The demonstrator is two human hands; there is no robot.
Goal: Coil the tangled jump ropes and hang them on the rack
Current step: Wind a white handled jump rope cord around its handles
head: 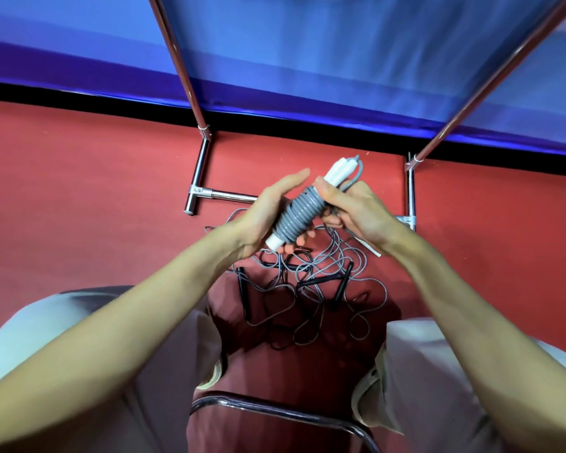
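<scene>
A grey jump rope (299,212) is wound in tight turns around its white handles, held in front of me above the floor. My left hand (268,214) cradles the lower end of the bundle from the left, fingers under it. My right hand (350,207) pinches the upper part of the coil, thumb on top, with the rope's loose end by the handle tips (340,168). Below lies a tangle of grey and black ropes (307,289) with black handles (244,295) on the red floor. The chrome rack (198,165) stands just beyond, its poles rising left and right.
A blue padded wall (340,60) with a black base strip runs behind the rack. The rack's cross tube (232,195) lies low behind my hands. My knees in light trousers (79,322) flank the tangle, and a chrome chair edge (275,408) curves below.
</scene>
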